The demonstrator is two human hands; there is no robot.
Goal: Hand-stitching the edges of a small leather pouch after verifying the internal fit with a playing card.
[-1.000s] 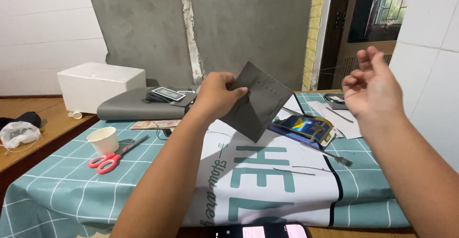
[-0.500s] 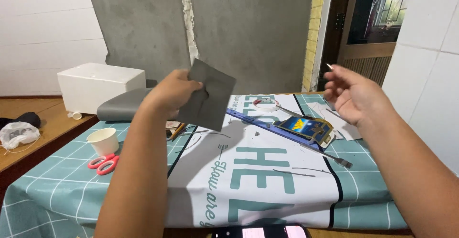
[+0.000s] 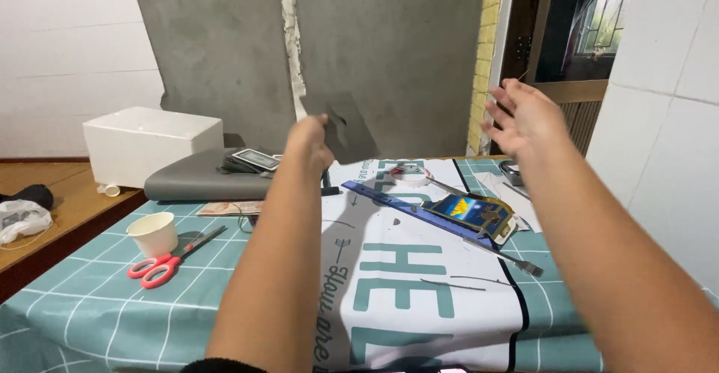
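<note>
My left hand (image 3: 308, 147) is raised over the table and pinches a dark grey square sheet (image 3: 343, 126) by its left edge, holding it up against the grey wall. My right hand (image 3: 524, 116) is lifted to the right of it, fingers spread, holding nothing. Below both hands lies a white cloth with large teal letters (image 3: 404, 283) over a teal checked tablecloth (image 3: 90, 305). On the cloth sit a blue ruler (image 3: 378, 195), a blue and yellow card-like object (image 3: 468, 212) and a roll of tape (image 3: 408, 171).
Red-handled scissors (image 3: 161, 267) and a white paper cup (image 3: 152, 234) lie at the left. Further back are a grey pad (image 3: 195, 182) with dark cards (image 3: 251, 161) and a white foam box (image 3: 150, 141). A metal tool (image 3: 509, 257) rests at right; a doorway (image 3: 569, 58) is behind.
My left hand carried the grey sheet up and away toward the wall, where it now looks smaller. My right hand rose and opened its fingers wider.
</note>
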